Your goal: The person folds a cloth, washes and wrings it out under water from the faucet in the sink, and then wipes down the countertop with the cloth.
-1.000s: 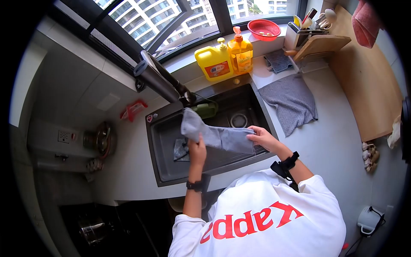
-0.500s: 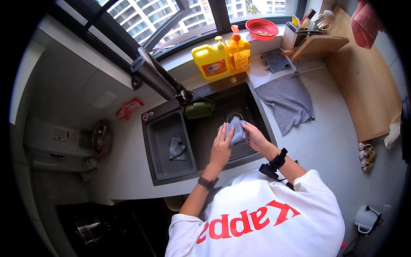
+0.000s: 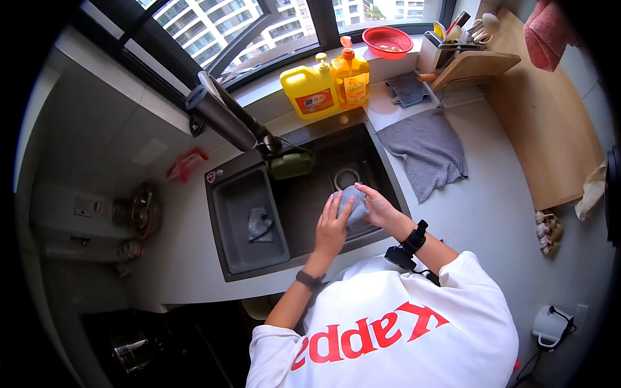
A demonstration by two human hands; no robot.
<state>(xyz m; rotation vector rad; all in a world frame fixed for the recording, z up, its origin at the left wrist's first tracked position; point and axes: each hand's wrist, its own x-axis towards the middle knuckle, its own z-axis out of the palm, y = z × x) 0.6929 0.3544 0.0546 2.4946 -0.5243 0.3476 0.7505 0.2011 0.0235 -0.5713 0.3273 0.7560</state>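
Observation:
A small grey cloth (image 3: 356, 204), folded or bunched up, is between my two hands above the right basin of the dark sink (image 3: 301, 223). My left hand (image 3: 333, 226) has its fingers closed over the cloth's left side. On the opposite side, my right hand (image 3: 377, 205) pinches its upper right edge. Part of the cloth is hidden behind the fingers. Another crumpled grey cloth (image 3: 260, 225) lies in the smaller left basin. The drain (image 3: 347, 180) shows just beyond my hands, and a green container (image 3: 291, 166) sits near the tap.
The tap (image 3: 223, 119) rises behind the sink. A yellow jug (image 3: 309, 90) and an orange pump bottle (image 3: 351, 79) stand at the sill. A larger grey cloth (image 3: 427, 152) lies on the right counter, near a knife block (image 3: 440, 53) and a wooden board (image 3: 479, 66).
The cloth has turned in my hands and now looks more compact and rounded, without the loose corners seen before. The whole view has shifted slightly.

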